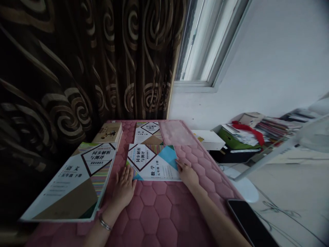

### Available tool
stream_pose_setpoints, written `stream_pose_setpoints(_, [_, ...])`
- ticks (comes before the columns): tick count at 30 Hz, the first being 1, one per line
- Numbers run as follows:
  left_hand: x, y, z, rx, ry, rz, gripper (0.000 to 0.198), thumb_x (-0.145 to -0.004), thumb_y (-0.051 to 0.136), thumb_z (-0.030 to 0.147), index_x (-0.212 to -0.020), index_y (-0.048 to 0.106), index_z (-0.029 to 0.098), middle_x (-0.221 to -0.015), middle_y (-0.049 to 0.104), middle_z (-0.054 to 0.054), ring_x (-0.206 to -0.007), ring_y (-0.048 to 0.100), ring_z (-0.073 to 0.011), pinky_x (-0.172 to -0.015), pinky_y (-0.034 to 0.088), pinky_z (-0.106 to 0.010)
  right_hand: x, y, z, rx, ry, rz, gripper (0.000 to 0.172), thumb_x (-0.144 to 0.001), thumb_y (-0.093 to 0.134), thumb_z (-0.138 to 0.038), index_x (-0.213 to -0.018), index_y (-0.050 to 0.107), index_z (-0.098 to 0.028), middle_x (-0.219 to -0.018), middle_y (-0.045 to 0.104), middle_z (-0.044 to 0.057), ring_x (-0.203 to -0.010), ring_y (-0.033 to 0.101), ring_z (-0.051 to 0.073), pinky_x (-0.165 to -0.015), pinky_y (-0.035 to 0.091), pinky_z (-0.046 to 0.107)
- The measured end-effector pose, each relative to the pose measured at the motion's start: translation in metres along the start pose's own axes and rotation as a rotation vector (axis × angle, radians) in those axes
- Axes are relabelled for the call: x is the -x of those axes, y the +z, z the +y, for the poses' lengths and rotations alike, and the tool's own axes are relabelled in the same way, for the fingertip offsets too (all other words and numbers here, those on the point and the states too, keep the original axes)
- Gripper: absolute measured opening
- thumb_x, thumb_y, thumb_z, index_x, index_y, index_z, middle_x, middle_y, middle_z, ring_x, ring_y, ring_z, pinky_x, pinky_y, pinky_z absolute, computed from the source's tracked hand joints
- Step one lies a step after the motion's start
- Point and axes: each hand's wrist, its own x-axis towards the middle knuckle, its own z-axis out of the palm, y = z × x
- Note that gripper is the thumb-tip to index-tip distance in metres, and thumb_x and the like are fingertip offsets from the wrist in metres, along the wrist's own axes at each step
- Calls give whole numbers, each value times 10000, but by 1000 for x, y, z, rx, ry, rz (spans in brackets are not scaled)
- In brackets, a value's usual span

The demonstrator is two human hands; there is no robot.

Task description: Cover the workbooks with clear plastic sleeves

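A workbook with a white, blue and striped cover lies sideways on a pink quilted cover. My left hand rests at its left edge, fingers stretched out and touching it. At the right edge, my right hand lies with its fingertips on the blue part, fingers extended. Behind this workbook is a second one with a brown triangle, its near edge partly hidden. To the left of my left hand lies a stack topped by a larger-looking white and brown workbook.
A thick tan book sits behind the left stack, near the dark patterned curtain. A black phone lies at the right edge. Beyond are a white box, piled papers, a white stand and floor cables.
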Motion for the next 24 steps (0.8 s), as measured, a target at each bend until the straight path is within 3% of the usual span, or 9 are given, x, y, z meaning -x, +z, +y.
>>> stream_pose_setpoints(2, [-2,-6,6,15,22,13,523,-963,324,278,-1461,412,145,-1547,340,-152,-1431,321,-303,-1158,182,-623,2,-3,-2,10,-29,45,440,-992,336,-309,-1388,526,-299,-1142,676,93,-922,678,225,-764,512,323])
stream_pose_setpoints(5, [-7,-17,23,113,188,-23,476,-943,367,186,-1399,504,203,-1518,420,-98,-1408,372,-263,-1184,176,-580,14,-5,-15,36,-173,159,431,-972,355,-240,-1317,600,-157,-1171,628,175,-1047,609,277,-877,478,384])
stream_pose_setpoints(7, [-11,-23,35,200,282,-57,445,-935,407,175,-1346,557,256,-1487,476,-55,-1382,417,-235,-1192,201,-548,29,-2,-31,28,-308,176,385,-968,395,-268,-1240,656,-189,-1232,605,142,-1131,552,263,-971,429,379])
stream_pose_setpoints(10, [-16,-26,49,276,268,-69,412,-914,468,165,-1282,610,283,-1444,529,-48,-1346,464,-234,-1185,223,-555,53,12,-57,-80,-525,121,264,-929,523,-362,-1090,715,-280,-1286,601,52,-1185,520,232,-1005,412,363])
stream_pose_setpoints(14, [-19,-24,53,307,214,-65,393,-901,488,132,-1223,656,283,-1411,562,-47,-1326,487,-225,-1184,244,-528,67,32,-76,-200,-578,152,206,-883,612,-318,-1040,712,-230,-1278,624,77,-1213,526,246,-1057,379,416])
stream_pose_setpoints(19, [-21,-26,45,336,219,-58,355,-923,483,147,-1170,685,303,-1373,597,-21,-1282,529,-214,-1173,264,-525,59,38,-69,-230,-575,172,140,-885,616,-259,-974,722,-236,-1250,655,60,-1220,541,234,-1042,397,418])
stream_pose_setpoints(24, [-16,-24,13,374,141,14,345,-887,520,108,-1099,730,282,-1316,642,-21,-1256,542,-219,-1113,393,-459,51,28,-33,-263,-525,162,130,-870,630,-268,-935,738,-236,-1250,668,53,-1257,529,238,-1057,398,429])
